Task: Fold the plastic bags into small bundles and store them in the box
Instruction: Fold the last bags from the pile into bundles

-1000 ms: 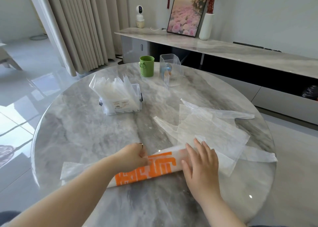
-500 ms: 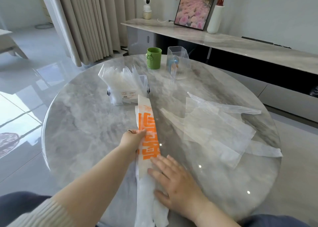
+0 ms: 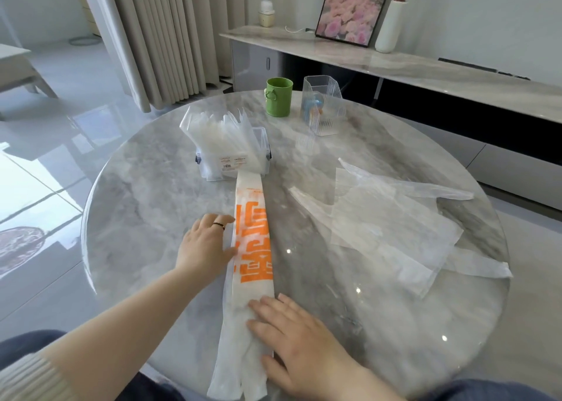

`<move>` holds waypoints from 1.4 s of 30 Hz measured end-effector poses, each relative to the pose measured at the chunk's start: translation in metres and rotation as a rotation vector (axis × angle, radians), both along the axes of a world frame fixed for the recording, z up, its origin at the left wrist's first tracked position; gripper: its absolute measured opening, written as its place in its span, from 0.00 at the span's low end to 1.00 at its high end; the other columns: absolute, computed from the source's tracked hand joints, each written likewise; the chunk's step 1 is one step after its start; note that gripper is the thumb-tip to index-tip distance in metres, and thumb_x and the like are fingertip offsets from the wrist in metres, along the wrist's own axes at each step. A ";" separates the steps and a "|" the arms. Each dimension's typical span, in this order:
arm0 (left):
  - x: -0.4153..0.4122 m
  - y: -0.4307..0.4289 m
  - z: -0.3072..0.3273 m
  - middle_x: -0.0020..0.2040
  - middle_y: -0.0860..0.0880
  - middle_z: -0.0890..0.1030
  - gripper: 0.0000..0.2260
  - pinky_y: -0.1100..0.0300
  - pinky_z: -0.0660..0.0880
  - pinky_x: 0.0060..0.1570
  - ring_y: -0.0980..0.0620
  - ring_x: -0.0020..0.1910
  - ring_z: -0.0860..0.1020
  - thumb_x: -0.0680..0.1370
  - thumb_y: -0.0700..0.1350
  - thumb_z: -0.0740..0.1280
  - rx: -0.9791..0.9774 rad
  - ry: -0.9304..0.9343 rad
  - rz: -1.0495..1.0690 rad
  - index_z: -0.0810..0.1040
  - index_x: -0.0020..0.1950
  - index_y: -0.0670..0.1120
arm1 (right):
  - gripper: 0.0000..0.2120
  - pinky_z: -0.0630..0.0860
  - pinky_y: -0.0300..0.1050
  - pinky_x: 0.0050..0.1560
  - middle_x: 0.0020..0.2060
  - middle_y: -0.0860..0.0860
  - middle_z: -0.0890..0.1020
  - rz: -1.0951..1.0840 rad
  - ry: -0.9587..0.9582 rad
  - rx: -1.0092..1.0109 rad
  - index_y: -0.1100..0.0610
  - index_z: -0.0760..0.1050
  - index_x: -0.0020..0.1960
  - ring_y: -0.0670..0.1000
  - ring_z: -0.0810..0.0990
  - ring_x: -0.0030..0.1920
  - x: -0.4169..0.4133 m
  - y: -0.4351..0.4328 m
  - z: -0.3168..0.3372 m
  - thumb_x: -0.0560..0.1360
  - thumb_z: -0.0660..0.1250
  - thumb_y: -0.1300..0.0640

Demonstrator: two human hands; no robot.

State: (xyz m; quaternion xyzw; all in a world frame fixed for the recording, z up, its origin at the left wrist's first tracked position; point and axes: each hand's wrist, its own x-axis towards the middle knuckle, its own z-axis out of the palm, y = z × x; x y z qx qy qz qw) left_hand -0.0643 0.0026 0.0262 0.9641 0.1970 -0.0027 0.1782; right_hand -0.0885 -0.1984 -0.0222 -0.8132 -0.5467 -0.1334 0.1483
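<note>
Fingers (image 3: pixel 219 220) of the left hand (image 3: pixel 205 244) are lying extended and relaxed against the left edge of the long, folded white plastic bag with orange print (image 3: pixel 254 236), gripping nothing. That strip is lying on the round grey marble table (image 3: pixel 137 193), its long axis running from the person to the clear plastic storage box (image 3: pixel 234 160), far end meeting the box wall. Straight fingers (image 3: pixel 267 308) of the right hand (image 3: pixel 299 340) are pressing the near end flat; this hand is probably nearer the starting fold. Loose translucent bags (image 3: pixel 392 221) are lying further right.
</note>
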 end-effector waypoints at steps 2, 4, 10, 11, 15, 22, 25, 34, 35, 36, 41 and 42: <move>-0.006 0.001 -0.001 0.69 0.54 0.64 0.23 0.62 0.58 0.67 0.53 0.68 0.63 0.79 0.49 0.61 0.139 0.004 -0.161 0.59 0.73 0.55 | 0.17 0.63 0.44 0.66 0.56 0.49 0.81 -0.004 -0.014 0.111 0.51 0.68 0.54 0.47 0.73 0.59 0.002 0.001 -0.002 0.65 0.57 0.51; -0.010 0.002 -0.002 0.70 0.56 0.64 0.21 0.63 0.57 0.67 0.55 0.69 0.63 0.81 0.47 0.56 0.228 0.046 -0.297 0.58 0.73 0.57 | 0.17 0.63 0.45 0.66 0.58 0.50 0.77 -0.030 -0.021 0.156 0.52 0.68 0.53 0.48 0.71 0.58 0.005 -0.001 -0.003 0.64 0.56 0.56; -0.018 0.012 -0.010 0.64 0.54 0.74 0.14 0.63 0.61 0.64 0.52 0.66 0.70 0.79 0.40 0.59 0.151 -0.054 -0.357 0.76 0.63 0.50 | 0.18 0.65 0.42 0.67 0.54 0.49 0.82 0.068 -0.008 0.094 0.51 0.68 0.52 0.47 0.72 0.60 0.004 -0.006 -0.001 0.63 0.57 0.54; -0.019 0.014 -0.010 0.63 0.55 0.75 0.14 0.63 0.61 0.63 0.52 0.65 0.71 0.80 0.40 0.59 0.135 -0.073 -0.326 0.78 0.61 0.49 | 0.18 0.64 0.42 0.68 0.55 0.49 0.82 0.110 -0.012 0.081 0.50 0.68 0.53 0.48 0.71 0.60 0.000 -0.005 -0.001 0.63 0.59 0.51; -0.020 0.020 -0.013 0.63 0.58 0.75 0.13 0.66 0.59 0.61 0.56 0.64 0.70 0.81 0.44 0.57 0.108 -0.093 -0.253 0.79 0.60 0.52 | 0.30 0.55 0.43 0.72 0.62 0.48 0.75 0.237 -0.067 -0.056 0.49 0.66 0.58 0.47 0.69 0.64 -0.021 0.001 -0.008 0.62 0.69 0.37; -0.028 0.021 -0.017 0.65 0.57 0.74 0.14 0.66 0.55 0.64 0.56 0.66 0.67 0.80 0.42 0.58 0.064 -0.093 -0.252 0.77 0.61 0.51 | 0.39 0.71 0.39 0.59 0.51 0.46 0.83 0.246 -0.006 -0.088 0.51 0.66 0.54 0.46 0.82 0.53 -0.035 0.015 -0.006 0.49 0.75 0.38; -0.044 0.018 -0.014 0.61 0.52 0.78 0.16 0.60 0.58 0.69 0.52 0.66 0.72 0.76 0.33 0.63 0.068 -0.170 -0.408 0.80 0.57 0.49 | 0.34 0.72 0.38 0.56 0.48 0.47 0.84 0.252 -0.046 -0.018 0.52 0.67 0.52 0.47 0.81 0.51 -0.039 0.014 -0.007 0.52 0.76 0.42; -0.093 -0.009 0.000 0.75 0.61 0.48 0.32 0.70 0.34 0.66 0.64 0.73 0.42 0.76 0.31 0.49 0.167 0.218 -0.781 0.53 0.74 0.58 | 0.07 0.72 0.36 0.31 0.36 0.46 0.80 0.213 0.024 0.076 0.52 0.68 0.43 0.46 0.75 0.38 -0.047 0.015 -0.007 0.65 0.60 0.53; -0.093 -0.008 -0.002 0.75 0.61 0.48 0.31 0.70 0.35 0.66 0.63 0.74 0.44 0.76 0.32 0.49 0.145 0.229 -0.760 0.53 0.74 0.58 | 0.05 0.70 0.36 0.29 0.34 0.46 0.80 0.203 0.025 0.101 0.52 0.70 0.41 0.46 0.73 0.37 -0.047 0.015 -0.006 0.65 0.61 0.54; -0.093 -0.008 0.001 0.75 0.61 0.48 0.31 0.71 0.37 0.67 0.63 0.74 0.46 0.76 0.32 0.49 0.135 0.236 -0.742 0.54 0.74 0.58 | 0.03 0.69 0.36 0.28 0.32 0.47 0.79 0.195 0.043 0.129 0.52 0.73 0.37 0.46 0.71 0.36 -0.047 0.015 -0.005 0.65 0.61 0.55; -0.097 -0.005 0.006 0.74 0.64 0.53 0.26 0.73 0.47 0.66 0.64 0.73 0.52 0.76 0.38 0.54 0.001 0.223 -0.656 0.61 0.72 0.59 | 0.05 0.70 0.34 0.31 0.30 0.47 0.80 0.110 0.207 0.253 0.50 0.74 0.38 0.44 0.71 0.35 -0.035 0.014 0.000 0.63 0.61 0.57; -0.098 -0.005 0.006 0.74 0.64 0.55 0.25 0.74 0.47 0.65 0.64 0.73 0.53 0.76 0.40 0.56 -0.018 0.220 -0.654 0.63 0.71 0.58 | 0.05 0.69 0.33 0.32 0.31 0.47 0.80 0.080 0.262 0.268 0.48 0.72 0.39 0.43 0.71 0.36 -0.030 0.015 0.003 0.64 0.62 0.56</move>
